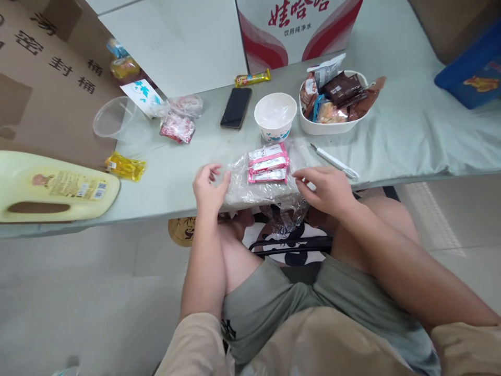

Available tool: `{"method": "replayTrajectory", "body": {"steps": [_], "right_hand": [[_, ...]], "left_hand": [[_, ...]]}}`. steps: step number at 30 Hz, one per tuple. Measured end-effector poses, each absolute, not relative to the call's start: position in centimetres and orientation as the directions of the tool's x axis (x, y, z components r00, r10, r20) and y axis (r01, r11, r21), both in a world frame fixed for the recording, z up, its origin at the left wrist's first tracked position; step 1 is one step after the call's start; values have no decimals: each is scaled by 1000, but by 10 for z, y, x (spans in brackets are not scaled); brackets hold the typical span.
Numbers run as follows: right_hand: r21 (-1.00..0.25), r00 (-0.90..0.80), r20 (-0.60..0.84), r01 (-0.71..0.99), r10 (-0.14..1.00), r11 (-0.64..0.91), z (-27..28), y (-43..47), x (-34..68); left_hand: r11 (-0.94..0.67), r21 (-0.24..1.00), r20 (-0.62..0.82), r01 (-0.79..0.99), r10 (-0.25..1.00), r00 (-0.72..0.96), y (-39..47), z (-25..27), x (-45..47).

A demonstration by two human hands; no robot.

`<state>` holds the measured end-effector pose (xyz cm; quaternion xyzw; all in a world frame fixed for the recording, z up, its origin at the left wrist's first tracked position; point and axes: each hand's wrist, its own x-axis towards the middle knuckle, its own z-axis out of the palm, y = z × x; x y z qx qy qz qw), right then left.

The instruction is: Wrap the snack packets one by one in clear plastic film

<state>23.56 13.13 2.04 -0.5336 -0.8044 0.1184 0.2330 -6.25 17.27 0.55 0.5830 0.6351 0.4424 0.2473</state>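
Nearest, the clear plastic wrap (pixel 238 180) drapes over the front edge of the worktop (pixel 164 180), part of it hanging down towards the lap. On it, between the two hands, lie the pink and white packets (pixel 268 163), gathered close together. As far as shows, the grouping looks done, while the wrap is loose and not closed over them.

The left hand (pixel 209 191) is just beside the wrap, wrist raised, fingers curled and thumb held apart, with nothing in its grasp. The right hand (pixel 327 190) reaches in from the other side, palm turned inward, fingers loosely bent with a gap to the thumb; it looks unloaded, though I cannot tell whether its fingertips touch the wrap.

Farther back are a white pen-like tool (pixel 336 162), a paper cup (pixel 274 124), a filled white tub (pixel 332 127), a phone (pixel 236 108) and, beyond, a yellow snack (pixel 252 78)
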Motion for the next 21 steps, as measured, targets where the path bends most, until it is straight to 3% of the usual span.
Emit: {"method": "replayTrajectory", "body": {"steps": [2,4,6,8,10,12,17,21], "right_hand": [[-424,-289,336,803,897,418,20,139,224],[-415,-329,337,789,882,453,17,146,210],[-425,-346,267,796,900,432,12,152,197],[-444,-321,174,818,931,365,9,155,189],[-460,-282,118,834,952,304,7,157,186],[-482,-250,117,832,961,275,6,159,189],[-657,-253,196,683,947,319,-1,166,211],[-787,-137,188,572,972,233,-4,165,234]], "left_hand": [[11,764,205,645,944,-259,183,3,-56],[46,767,91,640,980,-179,188,3,-43],[38,899,-5,436,997,-77,187,6,-27],[62,995,-62,84,998,-5,184,10,-10],[117,976,-114,-184,993,29,182,16,3],[158,937,-159,-310,987,22,183,20,10],[179,912,-267,-370,943,-201,200,23,4],[173,924,-300,-342,882,-364,210,23,-5]]}}
